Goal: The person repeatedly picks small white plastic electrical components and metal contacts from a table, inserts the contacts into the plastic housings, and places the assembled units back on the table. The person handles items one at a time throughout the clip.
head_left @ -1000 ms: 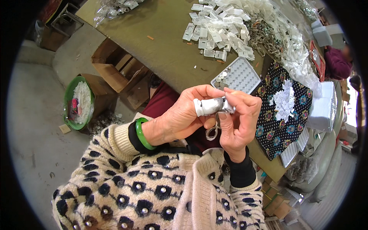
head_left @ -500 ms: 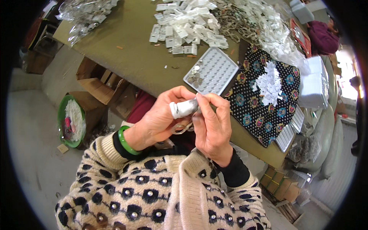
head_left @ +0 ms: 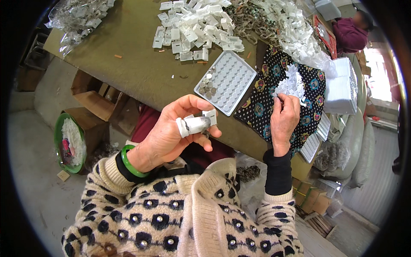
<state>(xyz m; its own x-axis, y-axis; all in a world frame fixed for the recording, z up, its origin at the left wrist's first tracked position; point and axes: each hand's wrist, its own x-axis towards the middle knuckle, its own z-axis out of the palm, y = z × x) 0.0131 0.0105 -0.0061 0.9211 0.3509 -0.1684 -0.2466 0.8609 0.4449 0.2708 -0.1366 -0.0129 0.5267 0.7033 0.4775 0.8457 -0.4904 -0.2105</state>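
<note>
A small white plastic casing (head_left: 210, 116) is pinched at the fingertips of my left hand (head_left: 160, 132), in front of my body. A white finger cover (head_left: 195, 125), grey toward its tip, sits on one finger of that hand. My right hand (head_left: 284, 124) reaches over a dark patterned cloth (head_left: 261, 100). Its bent fingers and thumb come together at the near edge of a pile of small white pieces (head_left: 293, 83); what lies between the fingertips is hidden. Between the hands stands a pale tray (head_left: 235, 81) with round recesses, several small round metal discs (head_left: 207, 89) lying on it.
White plastic casings (head_left: 188, 32) are heaped on the green table (head_left: 124, 38), beside tangled brownish strips (head_left: 246, 23). Stacked trays (head_left: 341, 83) stand at the right. A green basin (head_left: 60, 141) and open cardboard box (head_left: 100, 105) are at left. A person (head_left: 351, 33) sits at far right.
My right hand has left my left hand and moved right to the white pile. The left hand stays in front of me, its fingers more spread around the casing. The view has shifted slightly.
</note>
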